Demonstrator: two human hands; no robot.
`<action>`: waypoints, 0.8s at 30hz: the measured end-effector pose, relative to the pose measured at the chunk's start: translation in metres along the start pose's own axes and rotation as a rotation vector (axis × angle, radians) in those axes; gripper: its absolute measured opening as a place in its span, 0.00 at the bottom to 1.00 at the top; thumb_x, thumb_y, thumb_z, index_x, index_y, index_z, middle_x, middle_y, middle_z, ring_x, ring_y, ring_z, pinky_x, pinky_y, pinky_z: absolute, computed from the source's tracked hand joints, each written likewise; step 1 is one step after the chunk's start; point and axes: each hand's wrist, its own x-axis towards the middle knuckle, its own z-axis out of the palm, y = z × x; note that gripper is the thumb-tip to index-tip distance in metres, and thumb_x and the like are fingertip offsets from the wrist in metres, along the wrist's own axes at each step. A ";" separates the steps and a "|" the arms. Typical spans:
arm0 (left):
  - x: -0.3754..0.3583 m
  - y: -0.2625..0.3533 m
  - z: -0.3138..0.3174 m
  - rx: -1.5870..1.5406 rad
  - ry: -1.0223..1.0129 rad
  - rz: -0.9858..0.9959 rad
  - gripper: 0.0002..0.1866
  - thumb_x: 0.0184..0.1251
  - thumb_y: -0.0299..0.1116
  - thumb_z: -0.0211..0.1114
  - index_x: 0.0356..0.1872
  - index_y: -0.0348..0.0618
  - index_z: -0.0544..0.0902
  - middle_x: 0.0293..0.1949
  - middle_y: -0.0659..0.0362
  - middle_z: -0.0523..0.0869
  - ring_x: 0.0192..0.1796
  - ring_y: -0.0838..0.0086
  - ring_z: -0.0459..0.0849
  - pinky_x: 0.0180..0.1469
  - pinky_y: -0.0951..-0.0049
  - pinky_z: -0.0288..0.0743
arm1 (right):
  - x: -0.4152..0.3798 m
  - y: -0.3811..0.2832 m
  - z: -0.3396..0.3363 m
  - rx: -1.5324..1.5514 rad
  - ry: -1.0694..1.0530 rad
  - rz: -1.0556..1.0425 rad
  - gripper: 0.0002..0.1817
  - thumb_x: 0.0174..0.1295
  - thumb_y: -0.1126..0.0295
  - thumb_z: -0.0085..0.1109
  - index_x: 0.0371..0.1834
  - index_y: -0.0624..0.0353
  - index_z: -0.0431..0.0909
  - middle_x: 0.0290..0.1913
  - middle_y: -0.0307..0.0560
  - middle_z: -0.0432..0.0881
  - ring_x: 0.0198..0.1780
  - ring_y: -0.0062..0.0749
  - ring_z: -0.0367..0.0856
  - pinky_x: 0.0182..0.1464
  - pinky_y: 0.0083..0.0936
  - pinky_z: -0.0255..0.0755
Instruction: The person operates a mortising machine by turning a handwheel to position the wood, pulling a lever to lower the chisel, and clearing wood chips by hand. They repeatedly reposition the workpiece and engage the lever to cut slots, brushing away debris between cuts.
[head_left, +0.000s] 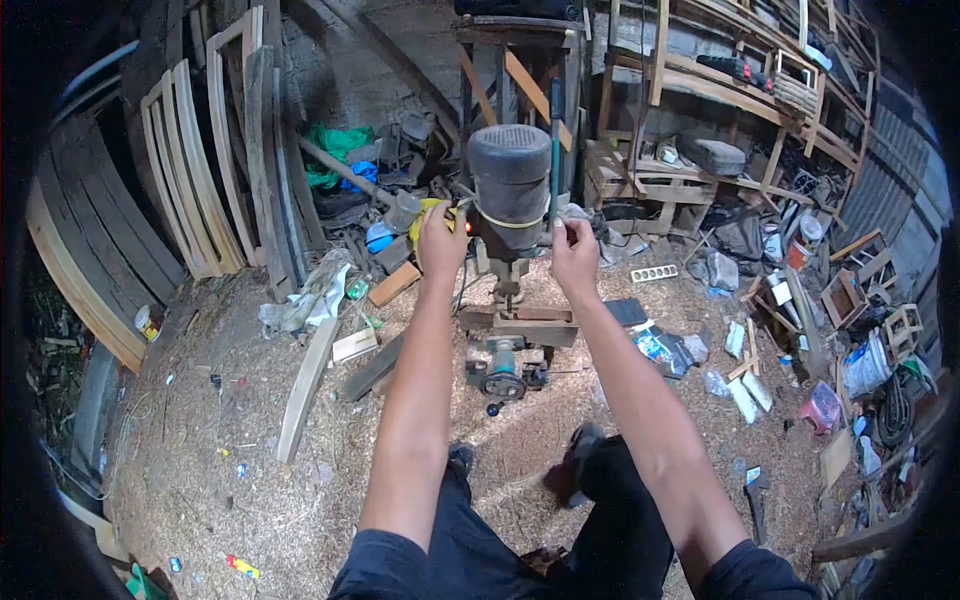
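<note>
Between my two raised hands stands a machine with a dark cylindrical motor housing (pixel 511 185), upright on its stand. My left hand (pixel 441 240) is at the left side of the housing, beside a yellow part (pixel 424 215) and a small red light; its fingers are bent and partly hidden. My right hand (pixel 575 258) is on the right, fingertips pinched at the lower end of a green bar (pixel 555 150). Under the motor, a wooden piece (pixel 536 322) lies at the machine's vise, above a round handwheel (pixel 502 386).
Boards (pixel 185 180) lean on the left wall. Wooden shelving (pixel 740 85) fills the back right. A long plank (pixel 306 390) and a wood block (pixel 394 285) lie on the sawdust-covered floor. A white power strip (pixel 653 273) and scattered scraps are to the right.
</note>
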 end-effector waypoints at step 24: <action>0.088 0.092 0.074 -0.049 0.264 0.467 0.10 0.61 0.33 0.57 0.38 0.43 0.84 0.43 0.52 0.87 0.51 0.56 0.83 0.58 0.58 0.70 | 0.309 0.010 0.118 -0.190 -0.147 0.273 0.63 0.58 0.19 0.34 0.75 0.72 0.56 0.73 0.63 0.64 0.77 0.57 0.56 0.75 0.37 0.55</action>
